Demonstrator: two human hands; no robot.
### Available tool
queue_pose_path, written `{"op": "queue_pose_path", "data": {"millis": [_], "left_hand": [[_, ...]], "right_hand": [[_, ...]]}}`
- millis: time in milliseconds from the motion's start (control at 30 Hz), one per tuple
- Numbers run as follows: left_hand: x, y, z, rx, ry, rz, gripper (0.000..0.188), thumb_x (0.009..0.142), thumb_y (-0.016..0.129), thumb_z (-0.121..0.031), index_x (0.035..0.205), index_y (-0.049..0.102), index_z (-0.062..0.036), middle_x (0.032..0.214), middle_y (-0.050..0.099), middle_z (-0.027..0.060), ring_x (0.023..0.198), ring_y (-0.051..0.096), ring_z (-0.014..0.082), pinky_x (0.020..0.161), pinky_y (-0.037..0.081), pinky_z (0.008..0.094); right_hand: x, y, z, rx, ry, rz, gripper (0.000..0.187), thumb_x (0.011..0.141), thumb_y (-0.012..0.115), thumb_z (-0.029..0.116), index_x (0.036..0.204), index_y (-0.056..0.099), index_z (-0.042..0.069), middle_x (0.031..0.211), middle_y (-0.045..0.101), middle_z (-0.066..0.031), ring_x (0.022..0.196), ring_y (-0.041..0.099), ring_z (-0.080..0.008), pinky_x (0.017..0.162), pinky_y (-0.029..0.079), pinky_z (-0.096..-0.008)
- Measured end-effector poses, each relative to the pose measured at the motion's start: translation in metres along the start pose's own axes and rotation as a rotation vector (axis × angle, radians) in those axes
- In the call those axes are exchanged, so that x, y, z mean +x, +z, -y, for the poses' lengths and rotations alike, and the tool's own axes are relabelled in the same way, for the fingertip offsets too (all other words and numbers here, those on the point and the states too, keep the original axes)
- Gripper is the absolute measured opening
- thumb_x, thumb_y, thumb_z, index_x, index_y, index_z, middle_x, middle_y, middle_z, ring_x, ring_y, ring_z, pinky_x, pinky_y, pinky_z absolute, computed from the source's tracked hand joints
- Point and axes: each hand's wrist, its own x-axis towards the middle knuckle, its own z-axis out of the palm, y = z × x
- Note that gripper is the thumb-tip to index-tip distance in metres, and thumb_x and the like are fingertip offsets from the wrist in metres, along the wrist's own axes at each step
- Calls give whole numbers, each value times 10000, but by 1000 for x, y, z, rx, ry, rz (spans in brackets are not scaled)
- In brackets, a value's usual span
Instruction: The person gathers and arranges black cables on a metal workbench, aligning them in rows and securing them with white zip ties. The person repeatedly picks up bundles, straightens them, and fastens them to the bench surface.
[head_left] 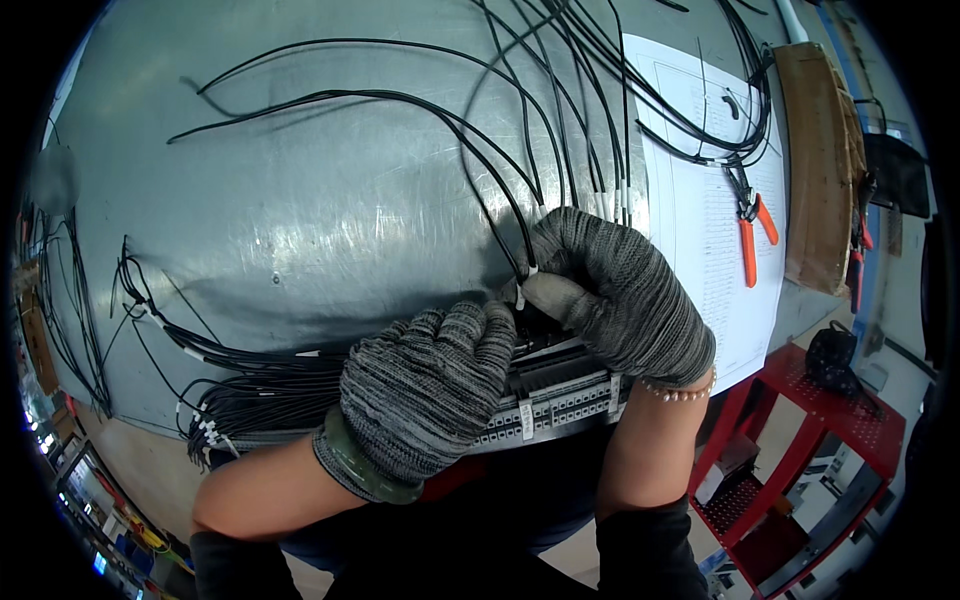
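Loose black wires (420, 110) sprawl across the metal table (300, 220), and a tied bundle (250, 385) runs in from my left, crowding the terminal strip (560, 400) at the table's near edge. A printed sheet (700, 200) lies to my right with orange-handled cutters (752, 235) on it, near a wooden board (815, 160). A red stand (850, 420) sits lower right. My right hand (615, 290) pinches a black wire's white-sleeved end (522, 290) just above the strip. My left hand (425, 385) rests curled over the strip, fingers bent onto it; I cannot tell whether it grips anything.
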Motion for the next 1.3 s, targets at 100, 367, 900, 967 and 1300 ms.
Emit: {"op": "queue_pose_path", "data": {"millis": [100, 367, 900, 967, 1300], "left_hand": [[0, 2, 0, 31, 9, -26, 402, 841, 578, -246, 1136, 600, 26, 1043, 633, 173, 934, 649, 270, 750, 554, 358], [1, 7, 5, 49, 47, -63, 398, 811, 630, -258, 1115, 627, -1, 971, 643, 131, 858, 648, 254, 731, 539, 346], [13, 3, 6, -101, -90, -10, 447, 838, 616, -306, 1136, 608, 28, 1054, 642, 205, 922, 655, 311, 801, 533, 363], [14, 0, 10, -214, -59, -22, 430, 851, 618, -270, 1133, 601, 54, 1065, 635, 230, 942, 648, 334, 841, 521, 371], [38, -13, 6, -574, -284, 275, 377, 847, 640, -256, 1090, 630, 31, 960, 679, 193, 877, 664, 265, 818, 517, 354]], "right_hand": [[-1, 15, 5, -100, 26, -139, 246, 812, 677, 89, 1033, 625, -5, 827, 671, -150, 770, 658, -231, 707, 530, -321], [-4, 15, -1, 2, -93, -100, 187, 896, 590, 177, 865, 644, 1, 706, 637, -126, 632, 624, -239, 618, 505, -328], [3, 21, 1, -182, 41, -208, 236, 906, 559, 207, 825, 643, 3, 668, 624, -130, 619, 622, -245, 631, 515, -346], [2, 21, 1, -182, 37, -216, 235, 904, 560, 214, 851, 647, 2, 713, 633, -146, 674, 631, -263, 682, 516, -370], [1, 18, 2, -65, 124, -224, 224, 903, 568, 229, 900, 665, 27, 746, 639, -150, 727, 640, -259, 749, 523, -368]]}}
